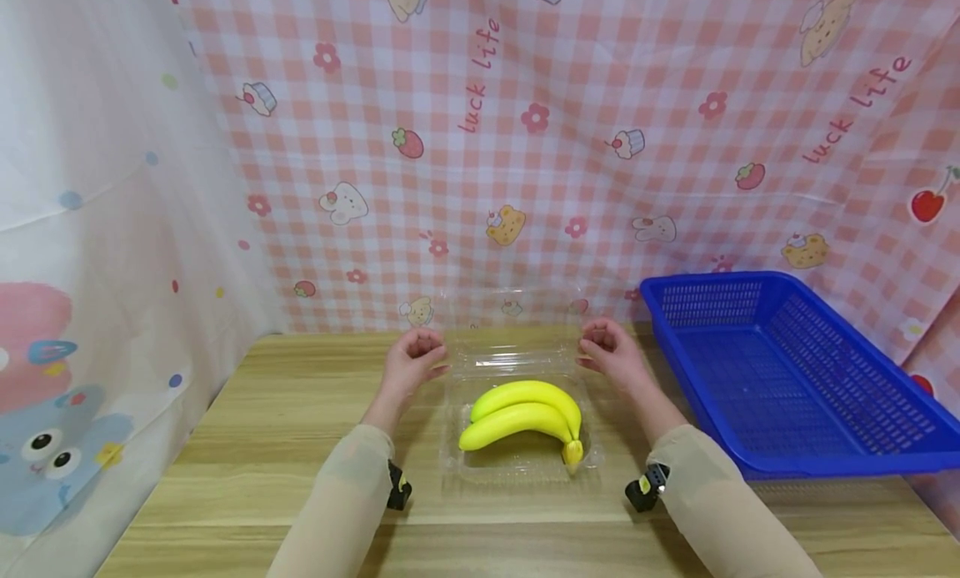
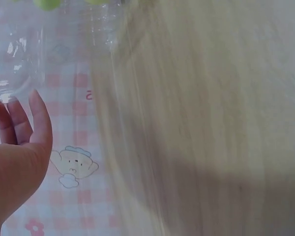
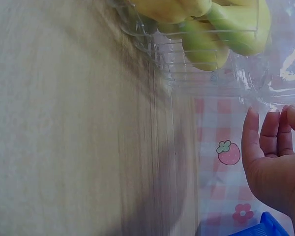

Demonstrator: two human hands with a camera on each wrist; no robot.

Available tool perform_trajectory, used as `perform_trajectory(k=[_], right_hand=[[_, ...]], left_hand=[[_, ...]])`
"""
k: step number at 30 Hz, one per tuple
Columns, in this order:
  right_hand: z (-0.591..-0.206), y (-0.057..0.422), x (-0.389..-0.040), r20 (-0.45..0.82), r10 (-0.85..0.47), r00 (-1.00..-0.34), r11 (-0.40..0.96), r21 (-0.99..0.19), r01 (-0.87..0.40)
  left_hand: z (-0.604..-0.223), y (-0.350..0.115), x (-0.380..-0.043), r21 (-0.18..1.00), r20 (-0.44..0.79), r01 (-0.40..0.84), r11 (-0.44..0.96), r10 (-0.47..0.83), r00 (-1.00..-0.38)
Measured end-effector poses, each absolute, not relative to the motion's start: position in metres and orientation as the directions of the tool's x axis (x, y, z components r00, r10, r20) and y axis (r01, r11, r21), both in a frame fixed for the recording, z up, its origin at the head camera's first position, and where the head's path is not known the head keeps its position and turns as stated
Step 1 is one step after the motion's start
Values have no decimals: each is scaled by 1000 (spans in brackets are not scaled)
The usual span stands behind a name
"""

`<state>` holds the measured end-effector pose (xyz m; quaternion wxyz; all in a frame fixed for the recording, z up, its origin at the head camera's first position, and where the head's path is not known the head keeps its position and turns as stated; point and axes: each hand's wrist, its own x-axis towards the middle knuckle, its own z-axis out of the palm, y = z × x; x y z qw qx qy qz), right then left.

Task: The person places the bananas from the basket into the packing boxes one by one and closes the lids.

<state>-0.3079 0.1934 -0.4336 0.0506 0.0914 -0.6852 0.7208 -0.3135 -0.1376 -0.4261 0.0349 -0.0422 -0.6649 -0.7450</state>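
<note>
Head view: left hand point(image 1: 412, 359) and right hand point(image 1: 613, 354) pinch lid point(image 1: 517, 332) below printed "luck life" point(image 1: 481, 76).

Left hand point(image 1: 411, 359), right hand point(image 1: 615, 357) level, fingers point(image 3: 252, 132) bent, forearms point(image 1: 347, 486) converging

So the clear plastic clamshell point(image 1: 480, 467) is sitting open on the desk point(image 1: 240, 461), base a bit nearer the person than either hand, and its see-through lid point(image 1: 517, 328) is standing up at the back between left hand point(image 1: 412, 361) and right hand point(image 1: 615, 357), fingertips at both side edges. Inside the base there's a bunch of bright yellow bananas point(image 1: 525, 416), two showing from the head view, lying curved with greenish-yellow tips toward the left-hand side and the joined stem over on the right-hand side.
</note>
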Motion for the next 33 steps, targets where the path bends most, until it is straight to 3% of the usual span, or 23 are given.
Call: perform_trajectory(k=[11,18,33], right_hand=[[-439,197,-302,322,-105,-941,-40,-947,-319],[-444,200,-298,358,-119,-926,-21,-933,-358],[-443,207,-286,394,-148,-907,187,-890,-417]], left_hand=[[-434,-147,-310,966,244,230,-122,115,-963],[-438,-154,-306,952,306,306,-30,182,-934],[-441,-161,-300,892,395,428,147,210,-894]])
